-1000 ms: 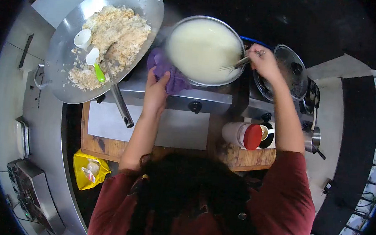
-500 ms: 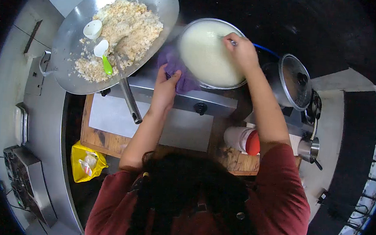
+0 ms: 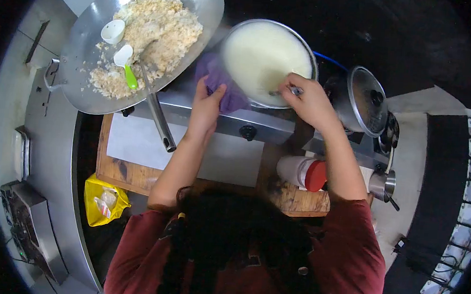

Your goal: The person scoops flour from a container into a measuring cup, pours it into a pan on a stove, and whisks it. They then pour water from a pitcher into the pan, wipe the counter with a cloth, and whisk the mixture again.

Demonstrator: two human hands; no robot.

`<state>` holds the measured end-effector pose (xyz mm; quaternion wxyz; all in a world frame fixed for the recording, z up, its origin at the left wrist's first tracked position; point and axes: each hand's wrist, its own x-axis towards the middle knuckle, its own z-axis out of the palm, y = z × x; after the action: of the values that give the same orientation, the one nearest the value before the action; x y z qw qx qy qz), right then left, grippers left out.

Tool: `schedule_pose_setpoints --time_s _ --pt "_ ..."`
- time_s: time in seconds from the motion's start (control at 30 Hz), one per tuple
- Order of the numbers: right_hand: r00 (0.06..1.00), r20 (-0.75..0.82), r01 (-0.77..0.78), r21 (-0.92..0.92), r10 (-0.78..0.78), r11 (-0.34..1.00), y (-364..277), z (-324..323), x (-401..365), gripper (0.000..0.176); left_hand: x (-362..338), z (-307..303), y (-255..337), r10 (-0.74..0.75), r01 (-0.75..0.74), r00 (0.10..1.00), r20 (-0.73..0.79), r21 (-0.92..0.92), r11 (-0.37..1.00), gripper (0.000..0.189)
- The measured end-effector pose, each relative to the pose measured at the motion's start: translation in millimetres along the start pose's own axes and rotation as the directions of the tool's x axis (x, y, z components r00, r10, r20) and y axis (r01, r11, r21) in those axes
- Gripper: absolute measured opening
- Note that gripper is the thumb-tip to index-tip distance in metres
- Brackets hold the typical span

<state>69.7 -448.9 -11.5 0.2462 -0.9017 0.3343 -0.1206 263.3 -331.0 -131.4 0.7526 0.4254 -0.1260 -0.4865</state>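
A round pot (image 3: 315, 63) full of pale, milky liquid (image 3: 262, 54) stands on the stove. My right hand (image 3: 307, 102) is closed on the handle of a metal utensil, whose lower end is in the liquid near the pot's front right rim. At the pot's left side, my left hand (image 3: 208, 102) grips a purple cloth (image 3: 232, 95); the cloth hides what lies under it. Left of that, a large wok (image 3: 85, 92) holds rice (image 3: 169, 32), a white bowl (image 3: 113, 32), a green-handled white spoon (image 3: 130, 77) and a long metal ladle (image 3: 161, 122).
On the right are a lidded pot (image 3: 366, 101), a jar with a red lid (image 3: 315, 175) and a metal cup (image 3: 380, 184). A stove knob (image 3: 247, 132) faces me. Below the wok sit a wooden table (image 3: 131, 172) and a yellow bag (image 3: 102, 214).
My right hand has moved with the utensil toward me, from the pot's upper right part to its front right rim. My left hand remains on the purple cloth.
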Motion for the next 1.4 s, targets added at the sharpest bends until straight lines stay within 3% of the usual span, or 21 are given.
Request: schedule_pose_setpoints --time_s 0.2,0.3,0.33,0.4,0.47,0.53,0.6,0.67,0.9,0.97,1.0,1.07,1.1,1.2,1.27,1.33,1.4 --pt "0.994 -0.089 0.065 0.027 -0.062 0.998 21 39 73 0.018 0 0 2 -0.023 0.025 0.999 -0.043 0.031 0.999 0.045" --pt "0.960 -0.281 0.022 0.069 -0.002 0.997 46 38 95 0.020 0 -2 2 -0.021 0.022 0.999 -0.026 0.061 0.998 0.043" --pt "0.960 -0.280 0.023 0.070 -0.002 0.997 54 34 96 0.020 -1 -1 3 -0.014 0.016 1.000 -0.026 0.068 0.998 0.042" --pt "0.915 -0.365 -0.211 -0.071 0.171 0.975 68 21 94 0.028 -1 -1 2 -0.009 0.011 1.000 -0.027 0.074 0.997 0.041" --pt "0.873 -0.436 -0.309 -0.144 0.220 0.940 79 7 87 0.035 0 -3 0 -0.011 0.011 1.000 -0.008 0.040 0.999 0.040" --pt "0.860 -0.459 -0.327 -0.162 0.223 0.931 86 -3 77 0.034 0 -2 -1 -0.001 0.002 1.000 -0.012 0.035 0.999 0.040" --pt "0.828 -0.447 -0.466 -0.210 0.339 0.860 76 -14 66 0.034 -1 -1 0 0.011 -0.011 1.000 -0.015 0.031 0.999 0.040" --pt "0.826 -0.464 -0.455 -0.213 0.320 0.864 77 -10 65 0.033 -2 1 3 -0.007 0.007 1.000 -0.007 0.010 1.000 0.040" --pt "0.925 -0.348 -0.169 -0.011 0.155 0.985 70 26 97 0.030 -2 -1 3 -0.012 0.012 1.000 0.006 0.019 1.000 0.040" --pt "0.971 -0.172 -0.145 0.123 0.165 0.982 56 27 98 0.029 -1 -1 4 -0.015 0.015 1.000 0.010 0.030 0.999 0.041" --pt "0.972 -0.171 -0.143 0.125 0.163 0.982 50 26 95 0.029 -1 -2 4 -0.014 0.014 1.000 0.008 0.031 0.999 0.041" --pt "0.994 0.043 -0.110 0.260 0.103 0.959 40 23 85 0.027 0 -3 1 -0.001 0.000 1.000 0.019 0.023 1.000 0.042" --pt "0.994 0.042 -0.113 0.259 0.105 0.959 36 18 77 0.027 0 -3 1 -0.003 0.003 1.000 0.020 0.023 1.000 0.042" --pt "0.989 0.148 -0.003 0.183 -0.024 0.983 29 -6 50 0.030 0 -3 2 -0.035 0.035 0.999 0.021 0.022 0.999 0.044" --pt "0.972 0.233 -0.005 -0.098 0.028 0.995 21 -28 35 0.027 1 -3 0 -0.006 0.006 1.000 0.006 0.026 1.000 0.045" --pt "0.973 0.220 -0.027 -0.177 0.066 0.984 22 -41 31 0.026 -1 -1 4 -0.027 0.027 0.999 -0.018 0.037 0.999 0.046" --pt "0.985 0.117 -0.062 -0.463 0.130 0.884 35 -44 37 0.026 -3 1 4 -0.051 0.053 0.998 -0.039 0.050 0.997 0.046"
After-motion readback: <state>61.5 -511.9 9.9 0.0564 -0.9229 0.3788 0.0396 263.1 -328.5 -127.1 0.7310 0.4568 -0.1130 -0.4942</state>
